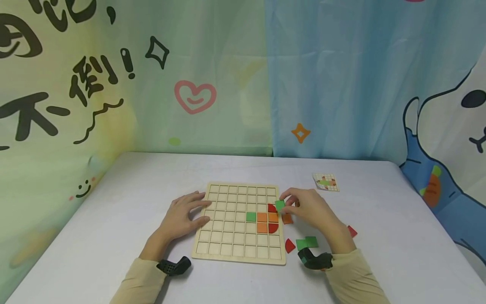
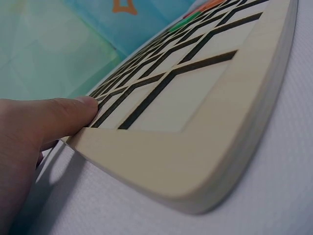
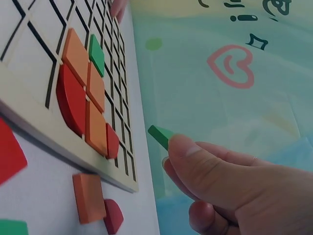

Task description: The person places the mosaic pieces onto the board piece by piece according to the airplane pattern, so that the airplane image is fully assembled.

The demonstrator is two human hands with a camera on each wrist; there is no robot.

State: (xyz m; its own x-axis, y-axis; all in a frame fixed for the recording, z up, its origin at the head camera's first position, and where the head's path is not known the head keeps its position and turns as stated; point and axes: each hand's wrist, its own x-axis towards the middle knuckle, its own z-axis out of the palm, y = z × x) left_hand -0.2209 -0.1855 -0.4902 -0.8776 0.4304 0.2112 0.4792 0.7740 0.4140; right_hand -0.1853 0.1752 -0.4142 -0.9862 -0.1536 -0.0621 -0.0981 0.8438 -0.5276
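A wooden grid board [image 1: 228, 237] lies flat on the table. My left hand [image 1: 183, 214] rests at its left edge, fingers spread, the thumb [image 2: 73, 110] on the rim in the left wrist view. Between thumb and fingertips my right hand [image 1: 310, 207] pinches a green square tile [image 1: 279, 205], held above the board's right edge. In the grid sit another green square [image 1: 251, 216], several orange squares [image 1: 262, 228] and two red quarter-round tiles [image 3: 71, 100]. An orange tile [image 3: 89, 198] lies just off the board below the right hand, with a red piece [image 3: 113, 216] beside it.
Right of the board lie a loose red quarter-round tile [image 1: 290, 245], green squares [image 1: 311, 242] and another red piece [image 1: 352, 231] by the right forearm. A small pattern card [image 1: 325, 182] is farther back. A printed curtain [image 1: 228, 84] hangs behind the white table [image 1: 152, 177].
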